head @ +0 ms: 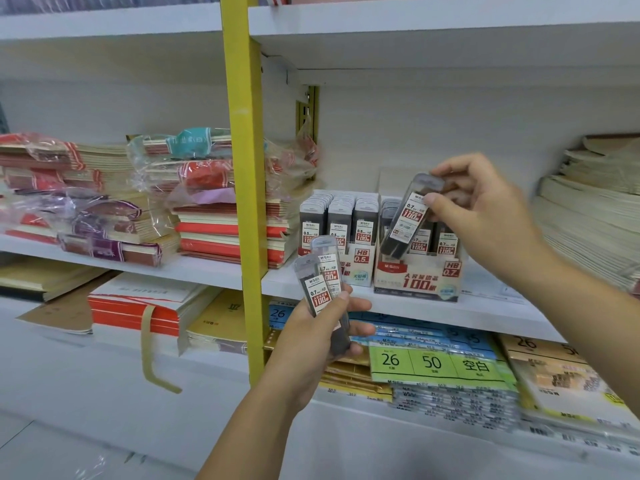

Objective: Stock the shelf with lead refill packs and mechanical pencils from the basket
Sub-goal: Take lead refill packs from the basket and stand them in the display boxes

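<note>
- Fingers (360, 330) of the left hand (320, 332), nearest, below and left of the 0.7 display box (420, 277), curl round two fanned lead refill packs (320, 289); the thumb presses on the front label.
- Green-labelled packets (433, 363) marked 26 and 50 lie on the lower shelf, under the box.
- Right hand (485, 209), above and right of the box, pinches a single tilted pack (410, 220) near its top between thumb and fingertips. The pack's lower end dips into the box's front left corner.
- The box stands on the white shelf (491, 308) with more packs upright inside.
- 0.5 display box (360, 268) sits just left of it, with three rows of packs.
- Yellow post (242, 168) rises further left.
- Wrapped notebook stacks (221, 230) lie beyond the post.
- Pale paper stacks (588, 220) lie right of the box.
</note>
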Demonstrator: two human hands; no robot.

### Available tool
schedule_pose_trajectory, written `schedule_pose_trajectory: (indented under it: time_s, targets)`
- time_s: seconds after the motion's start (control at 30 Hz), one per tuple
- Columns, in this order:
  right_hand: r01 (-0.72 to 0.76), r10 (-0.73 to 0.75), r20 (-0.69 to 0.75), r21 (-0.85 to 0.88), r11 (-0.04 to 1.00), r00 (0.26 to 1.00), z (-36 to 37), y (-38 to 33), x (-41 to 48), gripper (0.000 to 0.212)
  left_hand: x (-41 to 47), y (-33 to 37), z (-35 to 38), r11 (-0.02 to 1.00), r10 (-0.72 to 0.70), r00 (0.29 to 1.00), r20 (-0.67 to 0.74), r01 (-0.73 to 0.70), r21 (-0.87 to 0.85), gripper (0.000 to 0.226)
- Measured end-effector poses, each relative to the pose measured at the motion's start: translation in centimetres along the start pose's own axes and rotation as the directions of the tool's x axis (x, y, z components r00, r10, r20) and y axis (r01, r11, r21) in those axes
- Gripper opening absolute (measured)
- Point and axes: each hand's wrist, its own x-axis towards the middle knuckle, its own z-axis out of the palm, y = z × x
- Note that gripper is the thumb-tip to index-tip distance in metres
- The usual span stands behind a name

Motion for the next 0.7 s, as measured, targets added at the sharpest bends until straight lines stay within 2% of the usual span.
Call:
schedule_pose_trajectory:
  time_s: [0.13, 0.2, 0.27, 0.33, 0.4, 0.53, 0.63, 0.7]
  targets:
    - [0.095, -0.089, -0.157, 0.033, 0.995, 0.984, -0.2, -0.3, 0.4, 0.033, 0.2, 0.2, 0.0, 1.0, -0.012, 1.0, 0.004, 0.013, -0.014, 0.023]
    - [0.09, -0.096, -0.106, -0.066, 0.994, 0.99, -0.1, -0.1, 0.6, 0.029, 0.2, 0.2, -0.1, 1.0, -0.015, 1.0, 0.004, 0.016, -0.008, 0.023]
    - [0.044, -0.044, 0.002, -0.176, 0.983, 0.999, 0.5, 0.5, 0.7, 0.026, 0.2, 0.1, -0.1, 1.0, -0.014, 1.0, 0.007, 0.014, 0.004, 0.022]
    - [-0.005, 0.017, 0.051, -0.221, 0.975, 0.999, 1.1, 1.0, 0.6, 0.026, 0.2, 0.0, -0.1, 1.0, -0.011, 1.0, 0.013, 0.01, 0.009, 0.021]
    - [-0.023, 0.043, 0.071, -0.264, 0.964, 0.997, 1.7, 1.3, 0.5, 0.025, 0.3, 0.0, -0.2, 1.0, -0.004, 1.0, 0.012, 0.004, 0.018, 0.021]
    - [0.081, -0.027, 0.126, -0.443, 0.893, 0.992, 2.3, 1.7, 0.2, 0.02, 0.1, 0.0, -0.3, 1.0, -0.004, 1.0, 0.03, 0.004, 0.024, 0.021]
    - [0.104, -0.031, 0.128, -0.61, 0.785, 0.991, 2.5, 1.9, 0.0, 0.029, 0.0, 0.1, -0.3, 0.999, -0.007, 0.999, 0.046, 0.006, 0.033, 0.023]
    - [0.086, -0.027, 0.102, -0.644, 0.76, 0.994, 2.5, 1.7, -0.5, 0.033, -0.1, 0.1, -0.3, 0.999, -0.008, 0.998, 0.066, 0.005, 0.042, 0.026]
